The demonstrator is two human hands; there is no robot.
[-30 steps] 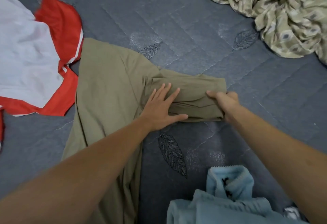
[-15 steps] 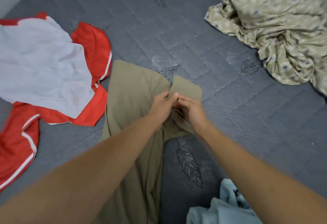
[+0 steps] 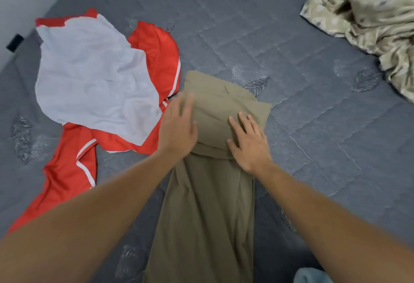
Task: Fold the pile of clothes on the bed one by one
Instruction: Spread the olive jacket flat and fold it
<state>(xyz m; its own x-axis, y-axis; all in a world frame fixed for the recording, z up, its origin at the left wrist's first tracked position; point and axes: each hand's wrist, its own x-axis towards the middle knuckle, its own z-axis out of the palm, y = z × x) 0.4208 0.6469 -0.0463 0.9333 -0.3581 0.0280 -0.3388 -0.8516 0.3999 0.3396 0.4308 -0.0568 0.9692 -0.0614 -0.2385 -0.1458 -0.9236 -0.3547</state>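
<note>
Both hands lie flat on an olive garment (image 3: 208, 204) spread lengthwise down the middle of a grey quilted bed (image 3: 313, 126); the left hand (image 3: 179, 128) and right hand (image 3: 248, 144) rest with fingers straight on its folded-over top, grasping nothing; a red-and-white jersey (image 3: 94, 85) lies just left, a patterned beige cloth (image 3: 369, 21) far right.

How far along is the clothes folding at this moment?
Early. Done: nothing shows fully folded. In hand: the olive shirt has its far end tucked into a narrow strip; the left hand and right hand lie flat on it, no grip. Left: fold that strip up, then the red and white jersey, the patterned beige cloth and a light blue garment at the near edge.
</note>
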